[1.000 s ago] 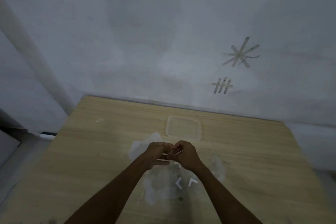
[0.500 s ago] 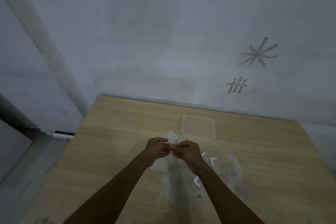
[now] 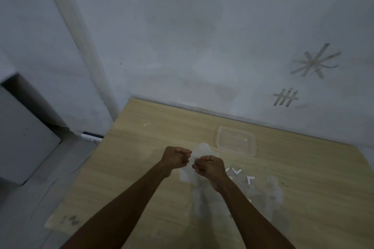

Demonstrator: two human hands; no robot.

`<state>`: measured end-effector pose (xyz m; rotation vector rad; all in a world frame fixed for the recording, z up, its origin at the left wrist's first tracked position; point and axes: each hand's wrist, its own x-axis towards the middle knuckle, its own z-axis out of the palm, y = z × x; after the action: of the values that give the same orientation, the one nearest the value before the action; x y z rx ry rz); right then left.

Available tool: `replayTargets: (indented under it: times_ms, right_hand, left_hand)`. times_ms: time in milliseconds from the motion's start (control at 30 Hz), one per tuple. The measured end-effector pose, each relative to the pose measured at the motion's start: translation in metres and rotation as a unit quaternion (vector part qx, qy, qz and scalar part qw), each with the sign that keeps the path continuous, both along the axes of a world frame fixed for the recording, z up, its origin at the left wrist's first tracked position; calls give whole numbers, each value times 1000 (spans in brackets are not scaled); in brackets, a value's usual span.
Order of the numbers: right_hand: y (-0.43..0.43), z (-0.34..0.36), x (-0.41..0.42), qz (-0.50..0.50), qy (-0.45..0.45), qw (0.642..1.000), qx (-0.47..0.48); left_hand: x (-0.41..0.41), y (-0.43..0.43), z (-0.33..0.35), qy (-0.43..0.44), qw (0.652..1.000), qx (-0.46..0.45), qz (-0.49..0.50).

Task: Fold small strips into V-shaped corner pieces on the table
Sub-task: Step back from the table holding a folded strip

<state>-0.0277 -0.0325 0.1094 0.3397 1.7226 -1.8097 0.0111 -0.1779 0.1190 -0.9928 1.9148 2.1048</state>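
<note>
my left hand (image 3: 176, 157) and right hand (image 3: 209, 166) curl fingers together above the table (image 3: 141, 168), apparently pinching a strip i cannot see; finished v pieces (image 3: 236, 171) lie right of them, clear.

Setting: bare, dim room, improvised craft or work corner; exact kind cannot be told. Evidence: light wood-grain table (image 3: 141, 168) pushed against a scuffed, unpainted-looking grey wall (image 3: 182, 36); tape marks (image 3: 315, 61) stuck at the frame's upper right; clear plastic container (image 3: 235, 140) mid-table; whitish residue patches (image 3: 202, 188) on the tabletop.
</note>
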Motion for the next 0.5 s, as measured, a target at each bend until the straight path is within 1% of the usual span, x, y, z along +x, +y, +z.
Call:
replayTargets:
  times_ms: [167, 333, 500]
  right_hand:
    - [-17, -1, 16, -8, 7, 1000, -6]
    - [-56, -2, 41, -60, 17, 998, 8]
    - [-104, -4, 83, -107, 23, 994, 1]
  left_hand:
    - [9, -18, -8, -3, 1000, 9, -8]
    - [26, -57, -10, 7, 998, 23, -53]
    - [52, -106, -12, 6, 994, 27, -104]
